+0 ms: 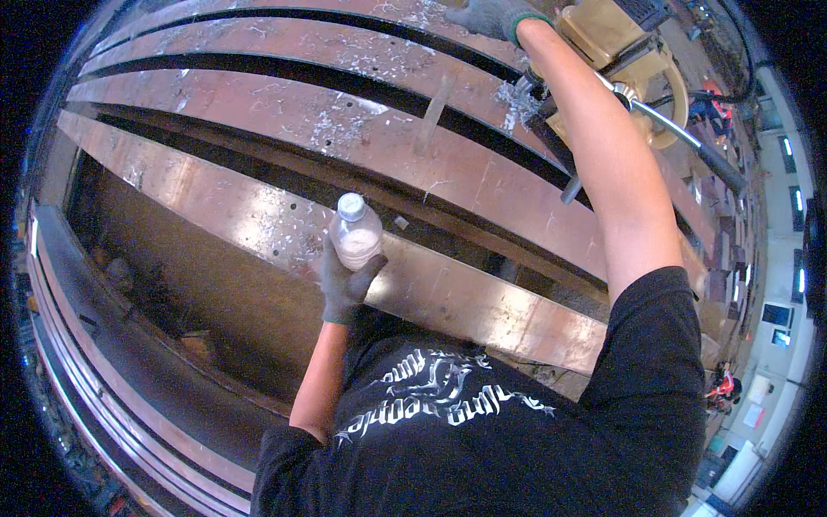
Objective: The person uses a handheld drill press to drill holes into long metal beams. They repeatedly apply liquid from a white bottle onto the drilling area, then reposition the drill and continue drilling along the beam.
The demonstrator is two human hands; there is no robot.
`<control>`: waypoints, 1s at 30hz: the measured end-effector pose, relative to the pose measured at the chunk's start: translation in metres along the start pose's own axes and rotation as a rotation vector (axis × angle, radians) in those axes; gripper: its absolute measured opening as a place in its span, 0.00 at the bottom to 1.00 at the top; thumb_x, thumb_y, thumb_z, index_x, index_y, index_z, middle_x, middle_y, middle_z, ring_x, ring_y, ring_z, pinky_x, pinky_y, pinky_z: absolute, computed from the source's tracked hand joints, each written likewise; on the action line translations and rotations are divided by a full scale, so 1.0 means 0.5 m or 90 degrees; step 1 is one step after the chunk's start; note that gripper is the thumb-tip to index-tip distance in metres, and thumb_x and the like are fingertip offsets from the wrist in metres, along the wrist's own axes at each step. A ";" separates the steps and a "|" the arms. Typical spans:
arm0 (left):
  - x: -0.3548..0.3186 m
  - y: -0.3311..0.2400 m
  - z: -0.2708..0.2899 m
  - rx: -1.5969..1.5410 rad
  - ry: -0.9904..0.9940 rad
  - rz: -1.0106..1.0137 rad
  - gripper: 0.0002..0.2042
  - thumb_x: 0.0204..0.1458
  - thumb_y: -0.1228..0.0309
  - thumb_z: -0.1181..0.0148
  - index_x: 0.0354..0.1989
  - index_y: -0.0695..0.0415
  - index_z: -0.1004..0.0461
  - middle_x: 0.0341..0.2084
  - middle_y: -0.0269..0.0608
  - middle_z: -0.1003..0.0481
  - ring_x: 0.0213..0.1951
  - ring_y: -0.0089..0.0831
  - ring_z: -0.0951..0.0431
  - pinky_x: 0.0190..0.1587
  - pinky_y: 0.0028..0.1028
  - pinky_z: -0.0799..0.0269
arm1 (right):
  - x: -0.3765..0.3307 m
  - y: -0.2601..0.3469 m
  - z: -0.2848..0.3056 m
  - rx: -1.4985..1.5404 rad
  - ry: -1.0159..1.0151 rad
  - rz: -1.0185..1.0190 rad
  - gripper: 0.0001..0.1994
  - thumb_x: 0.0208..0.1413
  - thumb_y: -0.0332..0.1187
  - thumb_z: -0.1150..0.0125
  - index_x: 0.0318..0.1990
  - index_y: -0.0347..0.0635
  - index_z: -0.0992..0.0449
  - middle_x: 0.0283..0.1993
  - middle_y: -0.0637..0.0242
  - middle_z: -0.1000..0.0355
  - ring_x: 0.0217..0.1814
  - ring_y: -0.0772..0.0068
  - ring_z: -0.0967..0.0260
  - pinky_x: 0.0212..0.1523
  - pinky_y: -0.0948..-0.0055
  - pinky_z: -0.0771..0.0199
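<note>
My left hand (346, 283), in a grey glove, is wrapped round a clear plastic bottle (356, 241) with a white cap. The bottle stands nearly upright in my grip, above the nearest steel beam (448, 314). My right hand (493, 17), gloved in grey with a green cuff, reaches far forward to the top edge of the view. Its fingers look stretched out over the far beams, partly cut off, and I see nothing held in them. Beside my right forearm stands a tan drilling machine (607, 39) with a metal handle bar (680, 129).
Several long reddish-brown beams (301, 121) run across, with dark gaps between them. Metal shavings (336, 129) are strewn on top, thickest by the machine (517, 99). More long steel sections (103, 422) lie at the lower left. People in orange (725, 383) are far off at the right.
</note>
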State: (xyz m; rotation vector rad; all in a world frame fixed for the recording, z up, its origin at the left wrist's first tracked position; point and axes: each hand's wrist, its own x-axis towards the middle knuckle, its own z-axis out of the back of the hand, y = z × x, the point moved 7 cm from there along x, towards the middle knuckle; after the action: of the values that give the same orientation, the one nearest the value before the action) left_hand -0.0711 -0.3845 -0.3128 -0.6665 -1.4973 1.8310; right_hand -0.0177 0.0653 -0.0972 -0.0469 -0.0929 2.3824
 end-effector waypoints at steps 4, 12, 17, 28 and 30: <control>0.016 -0.042 -0.027 0.141 0.062 0.026 0.38 0.44 0.55 0.22 0.60 0.65 0.29 0.49 0.55 0.20 0.50 0.41 0.19 0.54 0.38 0.24 | -0.024 0.019 0.025 0.023 0.007 -0.050 0.30 0.60 0.59 0.46 0.43 0.37 0.14 0.48 0.41 0.20 0.53 0.41 0.21 0.56 0.52 0.24; 0.036 -0.073 -0.317 -0.106 0.448 0.229 0.40 0.52 0.41 0.33 0.58 0.70 0.27 0.47 0.54 0.19 0.47 0.40 0.18 0.52 0.37 0.24 | -0.007 0.003 0.006 -0.045 0.019 -0.012 0.30 0.60 0.59 0.46 0.42 0.37 0.14 0.49 0.42 0.20 0.54 0.42 0.21 0.57 0.52 0.24; 0.036 -0.106 -0.396 -0.204 0.504 0.348 0.43 0.52 0.39 0.34 0.58 0.73 0.26 0.46 0.58 0.20 0.45 0.42 0.18 0.50 0.36 0.24 | -0.010 0.015 0.004 0.011 0.021 -0.035 0.28 0.58 0.56 0.44 0.43 0.36 0.14 0.49 0.42 0.20 0.54 0.41 0.21 0.56 0.52 0.24; 0.053 -0.076 -0.447 -0.183 0.523 0.386 0.47 0.51 0.34 0.37 0.58 0.76 0.27 0.49 0.61 0.21 0.47 0.43 0.19 0.51 0.38 0.24 | -0.023 0.014 0.011 0.033 -0.003 -0.060 0.27 0.57 0.54 0.44 0.41 0.35 0.14 0.46 0.40 0.20 0.50 0.40 0.21 0.53 0.51 0.23; 0.053 -0.077 -0.448 -0.188 0.521 0.377 0.47 0.51 0.34 0.37 0.58 0.75 0.26 0.50 0.61 0.21 0.47 0.42 0.19 0.51 0.38 0.24 | -0.017 0.007 0.002 0.017 -0.005 -0.066 0.26 0.57 0.53 0.44 0.41 0.35 0.14 0.46 0.39 0.21 0.50 0.40 0.21 0.53 0.51 0.23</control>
State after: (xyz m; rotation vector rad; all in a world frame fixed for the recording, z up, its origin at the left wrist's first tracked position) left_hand 0.0853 -0.2176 -0.3217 -1.8892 -1.0514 1.3982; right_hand -0.0141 0.0570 -0.0966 -0.0195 -0.0659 2.2794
